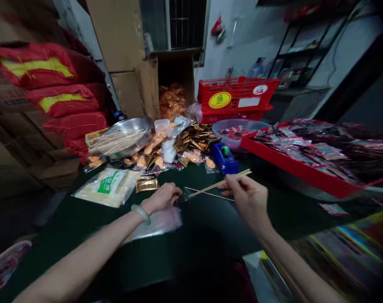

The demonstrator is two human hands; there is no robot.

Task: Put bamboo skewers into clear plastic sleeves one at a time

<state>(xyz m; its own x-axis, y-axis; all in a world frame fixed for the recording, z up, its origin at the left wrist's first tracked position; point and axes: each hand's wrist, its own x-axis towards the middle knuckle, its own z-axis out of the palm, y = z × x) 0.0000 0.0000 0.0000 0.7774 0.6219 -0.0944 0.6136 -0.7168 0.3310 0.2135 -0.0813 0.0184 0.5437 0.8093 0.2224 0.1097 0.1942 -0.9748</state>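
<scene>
My right hand [250, 198] pinches several thin wooden sticks [210, 186], held at a slant with their lower ends toward my left hand. My left hand [166, 197], with a pale bangle at the wrist, is closed on what looks like a small clear plastic bag [185, 194], partly hidden and blurred. The tips of the sticks reach this bag. Another thin stick [221, 196] crosses beneath them. Under my left wrist lies a stack of clear bags [161, 223] on the dark green table [188, 256]. A gold packet [147, 184] sits just beyond my left hand.
A blue tape dispenser [224, 158] stands beyond my right hand. Behind are a metal bowl of sticks [143, 126], orange pieces [159, 162] and gold packets [194, 136]. A red tray of packets [292, 164] is at right, a bag of sticks [107, 187] at left.
</scene>
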